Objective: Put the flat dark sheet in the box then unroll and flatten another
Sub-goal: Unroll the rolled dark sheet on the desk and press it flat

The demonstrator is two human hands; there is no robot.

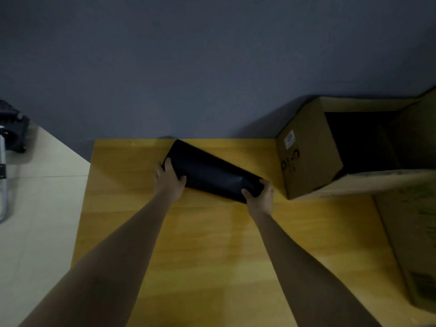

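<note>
A dark sheet (210,172) lies slantwise on the wooden table (212,244), running from the far edge toward the lower right. My left hand (168,180) grips its left end, fingers over the top edge and thumb on the surface. My right hand (260,193) holds its lower right corner, thumb on top. The open cardboard box (306,152) stands just right of the sheet, and its inside is dark.
A second cardboard box (410,237) sits at the right in front of the first. A grey wall runs behind the table. Left of the table is pale floor with a metal frame and a black object (11,131).
</note>
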